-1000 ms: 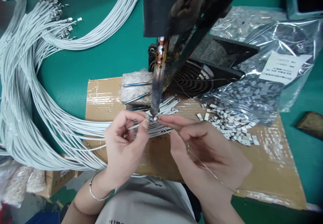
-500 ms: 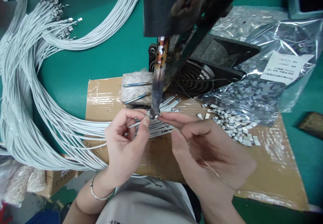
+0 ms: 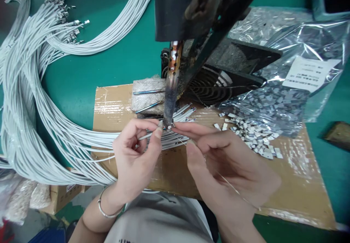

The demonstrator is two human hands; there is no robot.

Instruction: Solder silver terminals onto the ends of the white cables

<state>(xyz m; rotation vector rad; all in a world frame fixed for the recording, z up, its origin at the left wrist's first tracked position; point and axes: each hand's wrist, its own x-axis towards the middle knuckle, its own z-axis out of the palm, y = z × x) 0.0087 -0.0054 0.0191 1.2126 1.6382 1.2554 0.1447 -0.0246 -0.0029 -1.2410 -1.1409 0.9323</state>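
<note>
My left hand (image 3: pixel 134 154) pinches the end of a white wire (image 3: pixel 146 135) and holds it up to the tip of a fixed soldering iron (image 3: pixel 170 89). My right hand (image 3: pixel 226 159) pinches a small metal terminal at the same tip and also carries a thin strand of solder wire (image 3: pixel 232 188) that trails back over the palm. Both sets of fingertips meet just under the iron's tip. A bundle of white wires (image 3: pixel 32 119) lies beneath my hands and curves off to the left.
A cardboard sheet (image 3: pixel 295 177) covers the green table. A clear bag (image 3: pixel 287 89) spills small grey metal terminals (image 3: pixel 254 133) onto it. A black fan (image 3: pixel 216 82) sits behind the iron, with a sponge and spare tips (image 3: pixel 147 97) beside it. More wires with terminals (image 3: pixel 68 27) lie at top left.
Almost nothing has moved. My right hand has shifted very slightly; both hands keep the wire and terminal at the iron's tip.
</note>
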